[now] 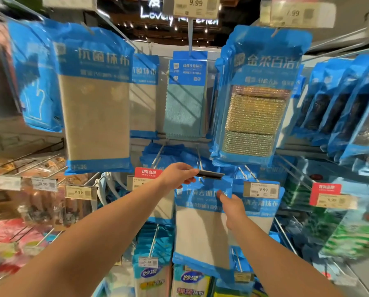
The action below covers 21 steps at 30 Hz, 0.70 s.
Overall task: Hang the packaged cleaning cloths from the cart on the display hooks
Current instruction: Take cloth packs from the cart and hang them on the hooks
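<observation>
Hanging step, seen from the head view. A cloth pack (pixel 202 221) with a blue header and a pale cloth body is held up in front of the display, in the middle row of hooks. The left hand (pixel 179 174) is raised to the end of a hook (pixel 199 159), its fingers curled round a dark flat label holder (pixel 211 174) at the hook's tip, which appears to be lifted or steadied. The right hand (pixel 232 205) is pressed to the pack's header, with a fingertip on its front and the thumb hidden behind; a pinch on the pack is judged likely. The two hands are kept apart, the left one above and to the left of the right.

The top edge of the pack is seen just under the label holder. Whether its hang hole has been threaded onto the hook cannot be told, since holder and left fingers cover that spot. The step is therefore judged to be threading, not yet finished.

For the next move, the hole would have to be lined up with the hook tip and the pack slid back along the wire toward the packs already hung behind it. After that the holder would need to be lowered.

A price tag (pixel 261 190) is fixed on the neighbouring hook to the right. The cart is not in view.
</observation>
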Each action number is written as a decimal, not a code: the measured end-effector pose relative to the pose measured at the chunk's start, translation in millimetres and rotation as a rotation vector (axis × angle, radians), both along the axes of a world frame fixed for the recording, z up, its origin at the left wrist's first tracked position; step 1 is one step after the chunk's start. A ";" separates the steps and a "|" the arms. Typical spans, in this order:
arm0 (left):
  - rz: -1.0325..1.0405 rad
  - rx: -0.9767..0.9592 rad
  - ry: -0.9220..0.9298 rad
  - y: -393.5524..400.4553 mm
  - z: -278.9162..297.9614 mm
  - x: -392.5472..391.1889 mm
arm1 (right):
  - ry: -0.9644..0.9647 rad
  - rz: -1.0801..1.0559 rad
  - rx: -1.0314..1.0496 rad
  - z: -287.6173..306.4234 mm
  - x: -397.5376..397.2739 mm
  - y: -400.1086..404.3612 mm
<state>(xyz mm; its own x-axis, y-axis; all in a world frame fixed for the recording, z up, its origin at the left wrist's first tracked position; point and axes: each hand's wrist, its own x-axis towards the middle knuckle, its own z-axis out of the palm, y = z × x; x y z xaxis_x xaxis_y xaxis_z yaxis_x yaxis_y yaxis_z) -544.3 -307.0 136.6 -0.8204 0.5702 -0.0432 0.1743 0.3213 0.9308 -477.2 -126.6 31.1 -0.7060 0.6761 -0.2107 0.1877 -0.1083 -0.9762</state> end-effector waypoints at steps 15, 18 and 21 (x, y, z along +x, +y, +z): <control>0.036 0.193 -0.215 -6.8 -77.3 34.3 | -0.122 0.103 0.144 -39.0 47.8 9.9; 0.070 0.140 -0.367 2.1 -110.4 57.6 | -0.145 0.103 0.054 -52.1 104.8 29.6; -0.065 0.053 -0.393 37.9 -117.1 102.4 | -0.175 0.160 0.040 -57.5 161.4 57.1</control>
